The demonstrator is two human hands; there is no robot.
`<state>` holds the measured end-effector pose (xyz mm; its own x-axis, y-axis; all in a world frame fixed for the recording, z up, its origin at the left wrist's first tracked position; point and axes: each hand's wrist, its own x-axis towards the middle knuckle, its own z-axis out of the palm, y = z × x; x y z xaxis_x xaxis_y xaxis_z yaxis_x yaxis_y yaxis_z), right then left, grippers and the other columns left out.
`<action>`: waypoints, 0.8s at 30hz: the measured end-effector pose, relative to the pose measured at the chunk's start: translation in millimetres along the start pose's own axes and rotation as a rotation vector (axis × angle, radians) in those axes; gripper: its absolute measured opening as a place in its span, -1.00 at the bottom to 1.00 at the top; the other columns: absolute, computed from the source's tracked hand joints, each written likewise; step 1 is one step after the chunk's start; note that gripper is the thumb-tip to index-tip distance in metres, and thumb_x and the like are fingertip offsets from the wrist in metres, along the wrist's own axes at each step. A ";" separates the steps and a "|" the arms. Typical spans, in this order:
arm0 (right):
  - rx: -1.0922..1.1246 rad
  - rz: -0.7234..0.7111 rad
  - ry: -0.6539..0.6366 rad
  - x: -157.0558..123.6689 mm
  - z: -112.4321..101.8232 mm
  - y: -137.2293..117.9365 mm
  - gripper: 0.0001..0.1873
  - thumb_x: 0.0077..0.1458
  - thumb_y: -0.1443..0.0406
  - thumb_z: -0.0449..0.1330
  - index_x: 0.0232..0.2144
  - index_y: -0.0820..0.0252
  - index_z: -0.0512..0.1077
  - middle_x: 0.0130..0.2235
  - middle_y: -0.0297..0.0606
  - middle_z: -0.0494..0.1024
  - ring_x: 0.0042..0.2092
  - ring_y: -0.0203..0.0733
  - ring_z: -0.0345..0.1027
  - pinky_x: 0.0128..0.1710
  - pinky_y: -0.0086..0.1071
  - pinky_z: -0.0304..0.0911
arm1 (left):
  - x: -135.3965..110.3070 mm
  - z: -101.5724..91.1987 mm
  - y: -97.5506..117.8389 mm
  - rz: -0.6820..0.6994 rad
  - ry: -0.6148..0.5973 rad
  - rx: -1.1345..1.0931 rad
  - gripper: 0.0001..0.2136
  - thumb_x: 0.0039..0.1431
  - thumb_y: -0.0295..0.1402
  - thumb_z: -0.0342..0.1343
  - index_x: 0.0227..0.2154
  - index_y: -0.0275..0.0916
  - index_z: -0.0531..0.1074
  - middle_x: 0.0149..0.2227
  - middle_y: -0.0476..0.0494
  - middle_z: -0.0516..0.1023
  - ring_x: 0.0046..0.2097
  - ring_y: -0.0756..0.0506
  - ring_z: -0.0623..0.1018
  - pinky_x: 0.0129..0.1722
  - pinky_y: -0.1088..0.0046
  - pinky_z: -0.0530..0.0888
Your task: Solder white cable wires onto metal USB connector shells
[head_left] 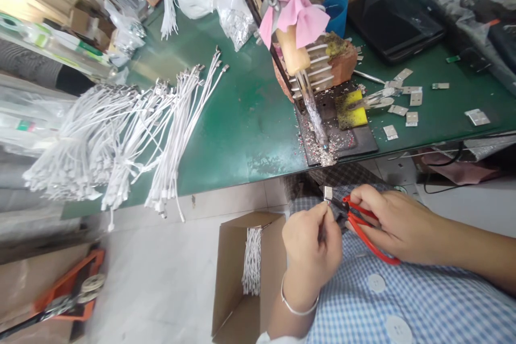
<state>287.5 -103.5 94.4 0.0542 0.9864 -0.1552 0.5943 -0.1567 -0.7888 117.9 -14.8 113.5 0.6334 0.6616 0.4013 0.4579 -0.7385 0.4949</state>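
Between its thumb and forefinger, my left hand (312,242) pinches the wire end just below a small silver USB connector (328,192). The cable itself is hidden in the fist. My right hand (391,223) is closed around red-handled cutters (365,234), whose dark jaws meet the wire beside the connector. Whether the blades are closed cannot be made out. Both hands are over the lap, in front of the bench edge. Above them, a soldering iron (310,107) with a wooden handle and a pink cloth tied on it points down, its tip over solder crumbs.
White cables (133,140) lie in bundles on the green bench (242,118). Several loose USB connectors (411,118) lie near a yellow sponge (355,109). An open cardboard box (272,263) with white cables (252,263) inside stands below, left of my hands. A black tray (397,19) sits behind.
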 end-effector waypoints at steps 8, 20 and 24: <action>0.138 -0.013 -0.047 2.5 -2.9 1.6 -0.77 0.24 0.12 0.06 -0.26 0.13 0.16 -0.62 -0.50 0.30 -0.63 -0.37 0.10 -0.57 -0.45 -0.09 | -4.4 0.6 -0.1 -0.082 0.004 -0.032 -0.89 0.19 -0.50 0.13 -0.26 -0.21 0.50 -0.45 -0.05 0.61 -0.54 0.00 0.51 -0.49 0.49 0.42; 0.236 -0.004 -0.064 -0.8 -3.5 6.5 -0.69 0.21 0.03 0.08 -0.27 0.11 0.15 -0.59 -0.52 0.20 -0.56 -0.35 0.02 -0.52 -0.41 -0.11 | -6.4 0.2 -1.5 -0.159 0.031 -0.171 -0.85 0.19 -0.55 0.14 -0.22 -0.19 0.47 -0.50 0.05 0.53 -0.56 0.05 0.43 -0.49 0.53 0.40; 0.253 0.002 -0.076 -2.1 -5.6 7.5 -0.69 0.20 0.05 0.11 -0.26 0.12 0.16 -0.58 -0.52 0.20 -0.54 -0.36 0.02 -0.51 -0.42 -0.11 | -6.4 -2.0 -2.3 -0.187 0.029 -0.246 -0.87 0.21 -0.54 0.14 -0.23 -0.20 0.48 -0.51 0.04 0.54 -0.54 0.05 0.46 -0.48 0.54 0.43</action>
<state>296.4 -106.4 92.2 -0.0107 0.9810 -0.1937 0.3738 -0.1758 -0.9107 111.6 -17.1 111.3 0.5326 0.7892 0.3057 0.3981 -0.5523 0.7324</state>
